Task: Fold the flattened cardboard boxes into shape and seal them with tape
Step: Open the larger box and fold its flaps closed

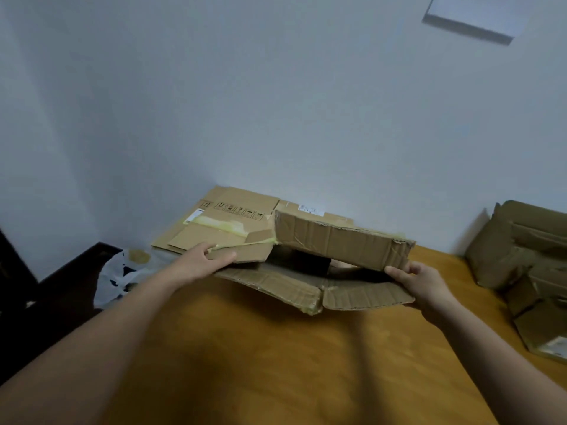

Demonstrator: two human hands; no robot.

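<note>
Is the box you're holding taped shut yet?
No, the box gapes open between its flaps, with the left hand and right hand gripping opposite ends.

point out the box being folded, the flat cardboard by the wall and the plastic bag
box being folded (343, 240): head view, on its raised front panel
flat cardboard (233, 199): head view, on its printed top face
plastic bag (108, 271): head view, on its crumpled middle

The box (343, 240) is dull brown, ribbed with faint corrugation lines. Behind it the flat cardboard (233, 207) is paler tan, printed with small black symbols and crossed by yellow-green tape (221, 223). The desk (276, 363) is orange-brown, the bag (113, 277) white with dark blotches, the wall (276, 102) pale grey-blue.
</note>
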